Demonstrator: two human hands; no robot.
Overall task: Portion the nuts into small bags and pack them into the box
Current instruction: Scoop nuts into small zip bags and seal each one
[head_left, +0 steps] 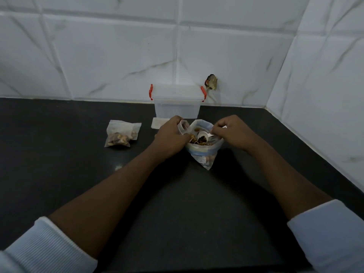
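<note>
Head view looks down on a black bench (59, 174) that meets a white tiled wall (98, 56). Both hands work at the open mouth of a large zip bag (204, 156), which stands at the middle of the bench with mixed nuts (197, 141) showing inside.

The left hand (173, 134) has its fingers curled round a clear small bag (183, 128), holding it at the left rim of the large bag. Whether its mouth is spread open I cannot tell. The right hand (232, 133) pinches the handle of a white scoop (202, 138). The scoop's long axis runs roughly side to side: the handle is at the right hand and the bowl points left, down among the nuts.

So the small bag lies just to the left of the scoop's bowl, nearly touching it, and the left hand is the nearer of the 2 to it. The coming move, as I judge it, is a short lift and carry leftward along that same axis, then a tip into the small bag. The risk is nuts spilling over the bag's soft edge.

Filled small bags (122, 133) lie on the bench well to the left of the hands. A flat stack of empty bags (157, 123) sits just beyond the left hand. The box (177, 103), clear plastic with red clips, stands behind the hands against the wall with its lid on, so nothing appears to be packed yet.
</note>
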